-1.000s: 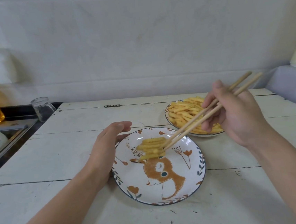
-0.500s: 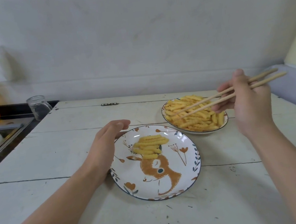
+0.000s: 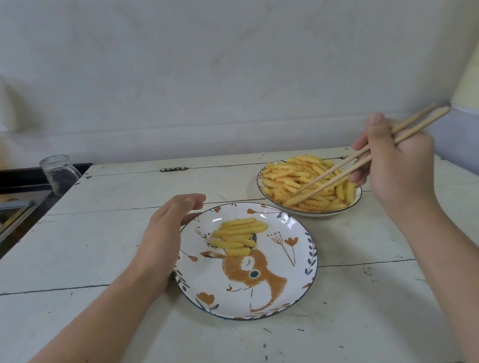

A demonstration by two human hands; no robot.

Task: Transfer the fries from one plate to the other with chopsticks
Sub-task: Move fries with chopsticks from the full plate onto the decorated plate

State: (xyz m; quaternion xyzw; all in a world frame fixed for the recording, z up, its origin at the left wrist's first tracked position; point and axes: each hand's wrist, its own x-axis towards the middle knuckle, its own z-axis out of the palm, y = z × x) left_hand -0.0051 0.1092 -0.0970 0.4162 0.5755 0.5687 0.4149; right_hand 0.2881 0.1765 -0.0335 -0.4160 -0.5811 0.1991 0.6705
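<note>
Wooden chopsticks, long axis running from upper right down to lower left, tips resting among the crinkle-cut fries heaped on the far plate, right of centre. The right hand is closed around the sticks near their upper ends; whether the tips pinch a fry cannot be told. A few fries lie crosswise on the deer-patterned plate, centre frame. The left hand, fingers loosely curved, cups that plate's left rim. Bare painted planks of the white table surround both plates.
</note>
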